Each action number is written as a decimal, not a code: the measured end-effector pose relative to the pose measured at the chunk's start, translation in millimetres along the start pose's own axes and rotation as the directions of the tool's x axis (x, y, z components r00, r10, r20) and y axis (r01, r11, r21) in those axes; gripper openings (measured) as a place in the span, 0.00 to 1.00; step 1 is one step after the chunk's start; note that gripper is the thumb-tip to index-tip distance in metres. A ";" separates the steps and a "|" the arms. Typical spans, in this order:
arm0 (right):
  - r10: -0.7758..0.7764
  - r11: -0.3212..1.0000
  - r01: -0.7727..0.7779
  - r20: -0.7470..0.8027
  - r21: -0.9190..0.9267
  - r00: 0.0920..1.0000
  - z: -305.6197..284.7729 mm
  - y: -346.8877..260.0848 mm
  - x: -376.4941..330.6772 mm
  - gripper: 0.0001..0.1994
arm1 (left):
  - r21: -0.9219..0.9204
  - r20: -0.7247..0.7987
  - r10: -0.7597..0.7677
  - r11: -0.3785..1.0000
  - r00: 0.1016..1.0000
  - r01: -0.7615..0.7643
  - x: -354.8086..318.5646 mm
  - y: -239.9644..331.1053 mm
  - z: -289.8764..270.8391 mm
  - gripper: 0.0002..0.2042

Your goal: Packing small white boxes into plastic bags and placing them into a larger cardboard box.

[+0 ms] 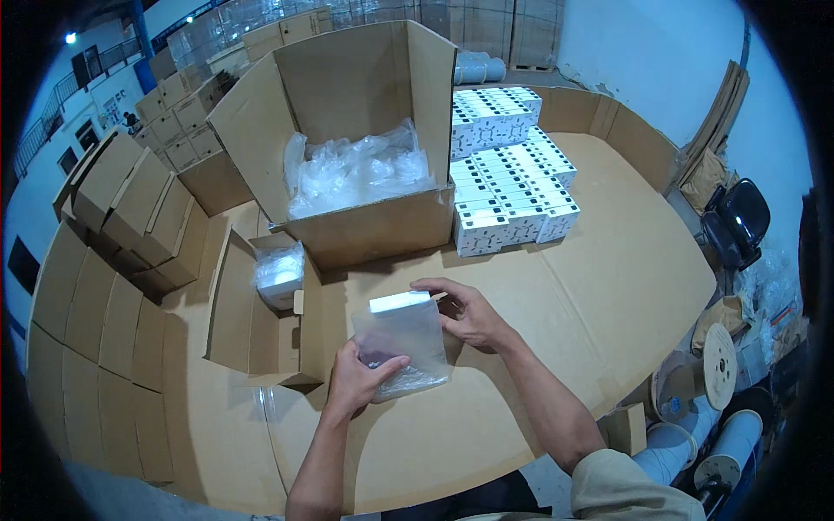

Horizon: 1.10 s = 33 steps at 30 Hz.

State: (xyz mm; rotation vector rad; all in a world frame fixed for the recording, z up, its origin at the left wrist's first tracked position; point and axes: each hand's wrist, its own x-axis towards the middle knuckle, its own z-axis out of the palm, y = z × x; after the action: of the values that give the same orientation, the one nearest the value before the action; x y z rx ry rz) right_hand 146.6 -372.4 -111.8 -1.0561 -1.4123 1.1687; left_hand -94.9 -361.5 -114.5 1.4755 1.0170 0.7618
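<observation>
In front of me I hold a clear plastic bag (408, 352) with a small white box (400, 301) at its far end. Most of that box seems to lie inside the bag's mouth; its exact depth is hard to see. My left hand (360, 378) grips the bag's near left side, thumb across the top. At the far right corner, my right hand (469, 314) has its fingers curled round the bag's edge, the index finger reaching over beside the white box. Left of them stands an open narrow carton (261, 347) with bagged white boxes (280, 276) in its far end.
A large open carton (373, 239) full of clear plastic bags (360, 174) stands behind. Stacked white boxes (517, 195) are to its right. Brown cartons (100, 347) line the cardboard-covered table (625, 295) at left. Beyond the right edge are a black chair (737, 221) and reels (719, 366).
</observation>
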 end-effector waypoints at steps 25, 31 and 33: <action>-0.195 0.976 0.217 -0.364 0.020 0.911 -15.2 19.5 13.2 0.24 | -0.070 0.066 -0.029 0.997 0.997 0.034 13.0 0.2 -4.9 0.25; -0.086 0.902 0.281 -0.503 0.326 0.860 4.0 26.0 16.5 0.18 | -0.016 0.091 -0.035 0.999 0.995 0.037 14.6 2.3 -7.3 0.31; -0.001 0.857 0.243 -0.469 0.455 0.883 6.7 25.6 14.9 0.16 | -0.054 0.115 -0.065 0.996 0.991 0.071 15.8 1.6 -8.0 0.31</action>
State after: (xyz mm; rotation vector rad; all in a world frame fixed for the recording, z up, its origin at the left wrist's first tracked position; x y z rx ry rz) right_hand 138.8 -354.7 -135.2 -0.7757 -0.7303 1.0268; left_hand -95.2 -343.8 -113.0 1.4107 0.9465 0.6464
